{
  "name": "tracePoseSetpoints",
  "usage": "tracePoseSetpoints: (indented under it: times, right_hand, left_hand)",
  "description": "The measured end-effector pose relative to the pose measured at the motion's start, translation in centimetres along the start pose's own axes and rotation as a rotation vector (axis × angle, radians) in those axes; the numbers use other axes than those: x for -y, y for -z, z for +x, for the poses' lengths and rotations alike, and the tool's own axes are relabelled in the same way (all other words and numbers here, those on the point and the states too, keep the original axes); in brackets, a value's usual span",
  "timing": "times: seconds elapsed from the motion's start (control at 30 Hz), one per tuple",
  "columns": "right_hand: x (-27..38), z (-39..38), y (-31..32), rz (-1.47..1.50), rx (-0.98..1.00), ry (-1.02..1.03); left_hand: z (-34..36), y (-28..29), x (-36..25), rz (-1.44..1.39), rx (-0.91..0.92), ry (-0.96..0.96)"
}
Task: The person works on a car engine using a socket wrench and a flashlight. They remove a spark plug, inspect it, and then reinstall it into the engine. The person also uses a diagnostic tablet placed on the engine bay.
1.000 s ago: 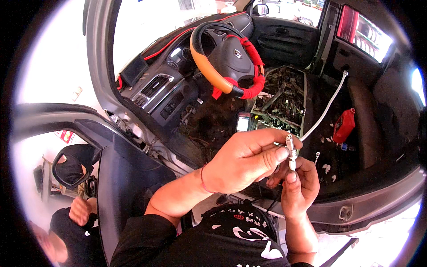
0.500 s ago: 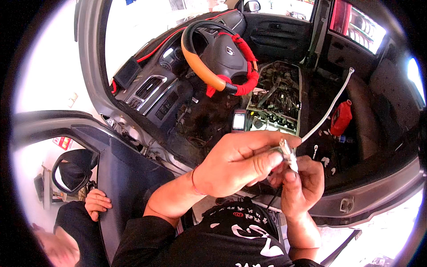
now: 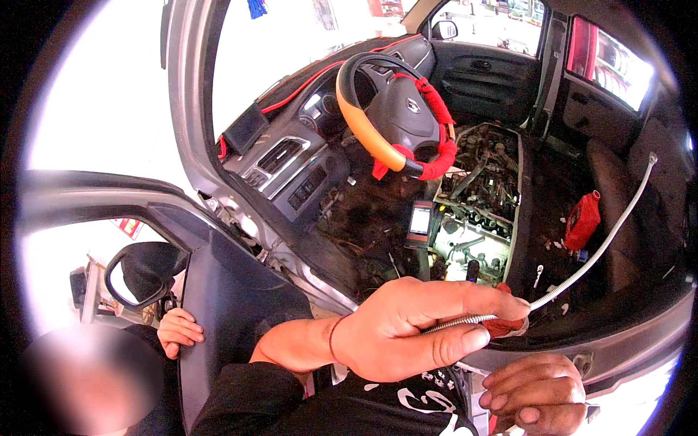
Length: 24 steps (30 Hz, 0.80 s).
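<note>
Left hand point(image 3: 411, 327) clamps its grip on a ribbed, silvery, curving tube point(image 3: 595, 259); right hand point(image 3: 539, 394) curls, its grip unclear.

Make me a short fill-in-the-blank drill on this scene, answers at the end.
1. The left hand holds the silver flexible rod between its fingers and ____.
2. Red cloth is wrapped around part of the orange and black ____.
3. The bottle to the right of the exposed engine is coloured ____.
4. A co-worker's hand is on the edge of the open car ____.

Missing words: thumb; steering wheel; red; door.
</note>
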State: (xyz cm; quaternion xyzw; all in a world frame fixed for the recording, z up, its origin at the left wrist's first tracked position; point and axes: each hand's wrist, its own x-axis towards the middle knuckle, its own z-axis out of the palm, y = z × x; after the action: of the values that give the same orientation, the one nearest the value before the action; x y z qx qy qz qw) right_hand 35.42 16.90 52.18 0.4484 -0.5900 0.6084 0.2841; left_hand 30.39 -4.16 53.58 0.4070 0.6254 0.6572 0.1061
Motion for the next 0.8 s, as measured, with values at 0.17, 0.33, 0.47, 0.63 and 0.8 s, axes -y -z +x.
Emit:
tracePoseSetpoints:
  times: [0.17,0.33,0.47,0.63,0.8]
  right_hand:
    - [-0.6,-0.1,0.2,0.015,-0.029,0.042]
    - [-2.3,-1.7,1.0,-0.107,-0.006,-0.145]
    - [-4.3,-3.5,-0.7,0.156,-0.34,-0.488]
    - [-5.6,-4.3,-1.3,0.349,-0.318,-0.495]
    - [-5.4,-4.8,-1.3,0.386,-0.319,-0.56]
  left_hand:
    - [0.0,0.5,-0.4,0.121,0.011,-0.035]
    - [0.2,0.2,-0.3,-0.069,-0.016,0.005]
    - [1.2,-0.7,0.9,-0.19,-0.07,0.044]
    - [2.0,-1.3,2.1,-0.358,-0.109,0.038]
    - [2.1,-1.4,2.3,-0.359,-0.104,0.065]
